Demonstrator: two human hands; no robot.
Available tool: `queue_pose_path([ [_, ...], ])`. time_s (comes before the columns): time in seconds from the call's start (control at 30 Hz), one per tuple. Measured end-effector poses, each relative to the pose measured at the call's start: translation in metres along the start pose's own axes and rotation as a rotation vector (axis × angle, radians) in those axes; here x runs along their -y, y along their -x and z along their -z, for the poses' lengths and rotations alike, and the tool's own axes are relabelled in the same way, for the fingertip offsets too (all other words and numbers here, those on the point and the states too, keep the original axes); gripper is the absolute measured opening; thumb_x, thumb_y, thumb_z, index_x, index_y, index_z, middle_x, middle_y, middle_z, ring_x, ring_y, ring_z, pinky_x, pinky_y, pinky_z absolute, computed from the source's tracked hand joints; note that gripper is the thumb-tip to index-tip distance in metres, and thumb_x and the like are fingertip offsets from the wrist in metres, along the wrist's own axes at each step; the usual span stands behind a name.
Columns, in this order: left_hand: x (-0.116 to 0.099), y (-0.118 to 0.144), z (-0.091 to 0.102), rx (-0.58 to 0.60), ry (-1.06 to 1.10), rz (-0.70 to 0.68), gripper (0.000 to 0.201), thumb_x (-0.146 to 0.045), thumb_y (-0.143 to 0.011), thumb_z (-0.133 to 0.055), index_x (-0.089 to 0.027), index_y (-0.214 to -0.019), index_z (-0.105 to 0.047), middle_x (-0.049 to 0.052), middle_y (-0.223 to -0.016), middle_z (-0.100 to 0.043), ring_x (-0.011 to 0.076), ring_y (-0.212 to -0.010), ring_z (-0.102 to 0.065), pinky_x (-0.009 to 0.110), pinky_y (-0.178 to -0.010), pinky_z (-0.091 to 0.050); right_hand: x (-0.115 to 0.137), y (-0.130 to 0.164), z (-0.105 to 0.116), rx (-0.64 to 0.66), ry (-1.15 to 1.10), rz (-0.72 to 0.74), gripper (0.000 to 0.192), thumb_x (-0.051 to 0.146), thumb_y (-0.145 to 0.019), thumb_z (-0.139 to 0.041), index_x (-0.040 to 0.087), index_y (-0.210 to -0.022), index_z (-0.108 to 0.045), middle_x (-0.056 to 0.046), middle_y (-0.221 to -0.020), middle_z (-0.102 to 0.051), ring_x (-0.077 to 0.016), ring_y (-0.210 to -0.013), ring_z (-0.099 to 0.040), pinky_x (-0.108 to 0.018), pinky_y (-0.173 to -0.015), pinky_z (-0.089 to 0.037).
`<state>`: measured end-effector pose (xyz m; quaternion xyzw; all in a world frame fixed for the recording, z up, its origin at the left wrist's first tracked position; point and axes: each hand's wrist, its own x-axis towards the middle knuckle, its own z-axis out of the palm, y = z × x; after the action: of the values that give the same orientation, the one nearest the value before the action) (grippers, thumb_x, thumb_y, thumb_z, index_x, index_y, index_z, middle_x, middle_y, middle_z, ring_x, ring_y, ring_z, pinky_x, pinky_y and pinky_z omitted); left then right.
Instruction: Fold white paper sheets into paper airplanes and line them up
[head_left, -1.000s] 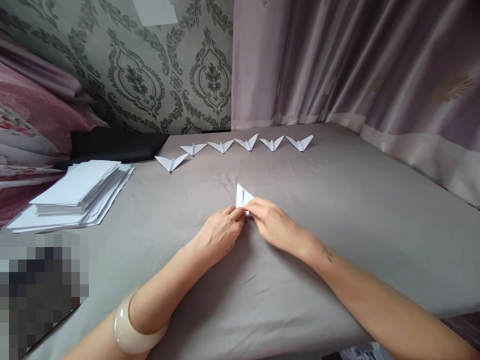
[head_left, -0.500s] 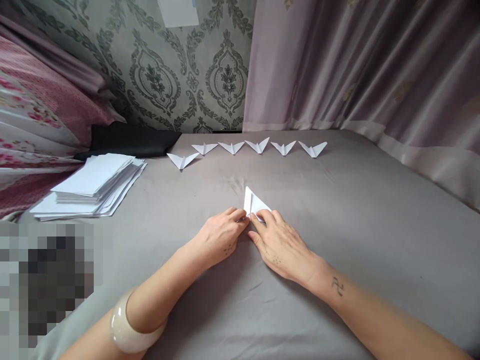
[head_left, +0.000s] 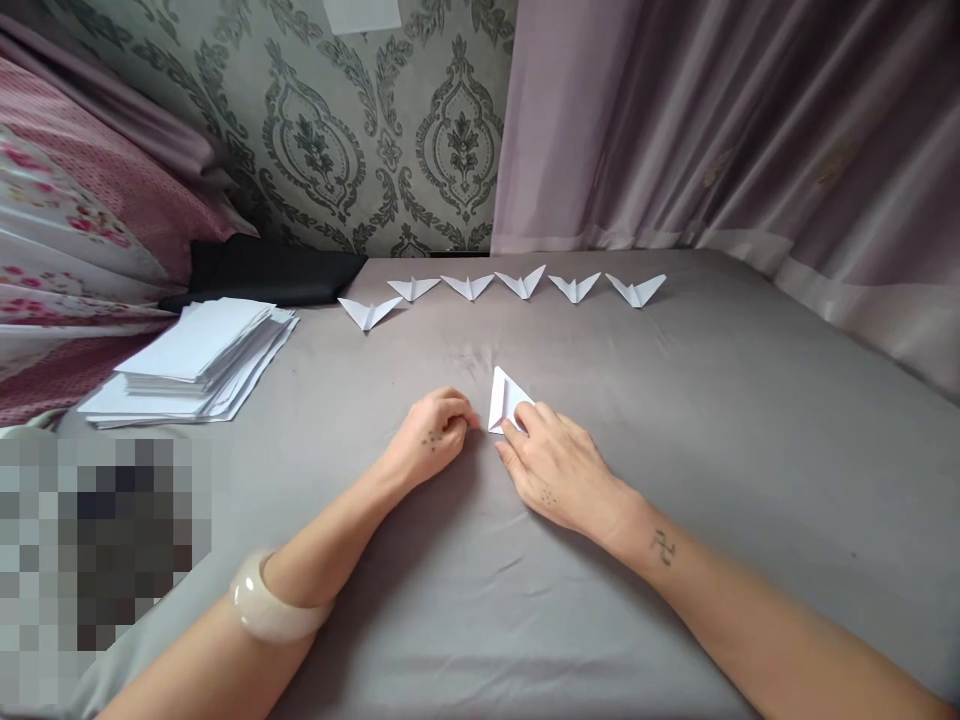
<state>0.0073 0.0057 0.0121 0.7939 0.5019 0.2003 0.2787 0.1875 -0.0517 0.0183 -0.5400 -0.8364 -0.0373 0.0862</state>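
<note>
A small white sheet of folded paper [head_left: 498,402] lies on the grey cloth in front of me, its left edge turned over in a narrow strip and its top coming to a point. My right hand [head_left: 559,462] holds it down, with fingertips on its lower right part, which they cover. Just left of the paper, my left hand [head_left: 437,432] is apart from it with the fingers curled in. Nothing shows between those fingers.
Several folded paper planes [head_left: 468,288] stand in a row at the back. A stack of white paper [head_left: 199,350] lies at the left, before a black cloth [head_left: 274,272]. Curtains [head_left: 600,130] hang at the back right. A blurred patch hides the lower left.
My left hand has come off the paper and moved left, its fingers curled. My right hand stays on the paper. The view has shifted slightly.
</note>
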Motion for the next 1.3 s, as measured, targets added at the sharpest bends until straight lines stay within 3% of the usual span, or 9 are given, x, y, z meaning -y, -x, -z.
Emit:
queue_pose_path([
  [0.13, -0.006, -0.005, -0.010, -0.051, 0.070, 0.106, 0.020, -0.017, -0.079, -0.051, -0.018, -0.083, -0.071, 0.006, -0.096, -0.061, 0.0155, -0.075, -0.056, 0.028, -0.072, -0.045, -0.014, -0.007, -0.004, -0.027, -0.229, -0.104, 0.033, 0.027, -0.095, -0.043, 0.021, -0.080, -0.072, -0.005, -0.092, -0.061, -0.0163, -0.082, -0.055, -0.029, -0.064, -0.039],
  [0.3, -0.014, -0.006, -0.021, -0.081, 0.043, 0.121, 0.014, -0.028, -0.079, -0.063, -0.015, -0.082, -0.068, 0.009, -0.098, -0.057, 0.0205, -0.088, -0.053, 0.032, -0.079, -0.044, -0.030, -0.014, -0.016, -0.032, -0.524, -0.235, 0.016, 0.032, -0.086, -0.059, 0.024, -0.088, -0.072, -0.003, -0.096, -0.061, -0.0164, -0.088, -0.058, -0.027, -0.076, -0.043],
  [0.47, -0.008, -0.008, -0.023, -0.081, 0.113, 0.127, 0.014, -0.028, -0.075, -0.066, -0.015, -0.081, -0.069, 0.008, -0.097, -0.057, 0.0193, -0.086, -0.053, 0.030, -0.077, -0.043, -0.033, -0.013, -0.024, -0.096, -0.447, -0.351, 0.061, 0.039, -0.077, -0.066, 0.018, -0.132, -0.050, -0.012, -0.116, -0.057, -0.0282, -0.111, -0.051, -0.041, -0.095, -0.040],
  [0.7, -0.010, -0.003, -0.022, -0.023, 0.262, 0.123, 0.016, -0.032, -0.071, -0.067, -0.016, -0.077, -0.069, 0.001, -0.072, -0.058, 0.0149, -0.068, -0.050, 0.025, -0.062, -0.037, -0.036, -0.013, -0.015, -0.061, -0.757, -0.520, 0.084, 0.034, -0.063, -0.075, 0.020, -0.139, -0.041, -0.009, -0.113, -0.059, -0.0204, -0.093, -0.059, -0.033, -0.080, -0.046],
  [0.83, -0.016, 0.002, -0.018, 0.078, 0.502, 0.146, 0.018, -0.034, -0.073, -0.067, -0.016, -0.079, -0.065, -0.002, -0.064, -0.057, 0.0103, -0.057, -0.045, 0.023, -0.056, -0.033, -0.046, -0.010, -0.005, 0.044, -1.099, -0.505, 0.044, 0.035, -0.064, -0.074, 0.016, -0.103, -0.069, -0.003, -0.085, -0.066, -0.0171, -0.071, -0.060, -0.029, -0.064, -0.044],
  [0.9, -0.019, 0.003, -0.015, 0.032, 0.675, 0.128, 0.022, -0.033, -0.070, -0.072, -0.016, -0.082, -0.064, -0.002, -0.070, -0.060, 0.0104, -0.062, -0.048, 0.023, -0.060, -0.036, -0.050, -0.008, 0.002, 0.093, -1.282, -0.460, 0.031, 0.038, -0.064, -0.076, 0.016, -0.085, -0.073, -0.003, -0.081, -0.068, -0.0179, -0.072, -0.061, -0.028, -0.064, -0.044],
  [0.97, -0.024, 0.003, -0.012, -0.028, 0.862, 0.097, 0.026, -0.032, -0.068, -0.075, -0.017, -0.086, -0.064, -0.001, -0.076, -0.062, 0.0120, -0.071, -0.053, 0.024, -0.068, -0.039, -0.050, -0.006, 0.007, 0.097, -1.446, -0.432, 0.032, 0.039, -0.063, -0.078, 0.017, -0.084, -0.074, -0.004, -0.085, -0.071, -0.0188, -0.077, -0.063, -0.028, -0.068, -0.046],
  [1.1, -0.034, 0.007, -0.009, -0.089, 1.109, 0.070, 0.026, -0.032, -0.069, -0.077, -0.018, -0.088, -0.066, 0.000, -0.084, -0.062, 0.0113, -0.078, -0.053, 0.023, -0.070, -0.038, -0.036, -0.007, 0.011, -0.031, -1.659, -0.479, 0.039, 0.043, -0.063, -0.080, 0.016, -0.090, -0.074, -0.005, -0.084, -0.073, -0.0189, -0.074, -0.064, -0.030, -0.067, -0.046],
  [1.3, -0.037, 0.011, -0.014, -0.069, 1.256, 0.135, 0.025, -0.035, -0.067, -0.079, -0.016, -0.080, -0.069, 0.000, -0.077, -0.058, 0.0096, -0.072, -0.052, 0.023, -0.068, -0.038, -0.007, -0.011, -0.001, -0.369, -1.636, -0.568, 0.038, 0.044, -0.063, -0.080, 0.016, -0.087, -0.073, -0.005, -0.085, -0.073, -0.0207, -0.078, -0.064, -0.032, -0.071, -0.047],
])
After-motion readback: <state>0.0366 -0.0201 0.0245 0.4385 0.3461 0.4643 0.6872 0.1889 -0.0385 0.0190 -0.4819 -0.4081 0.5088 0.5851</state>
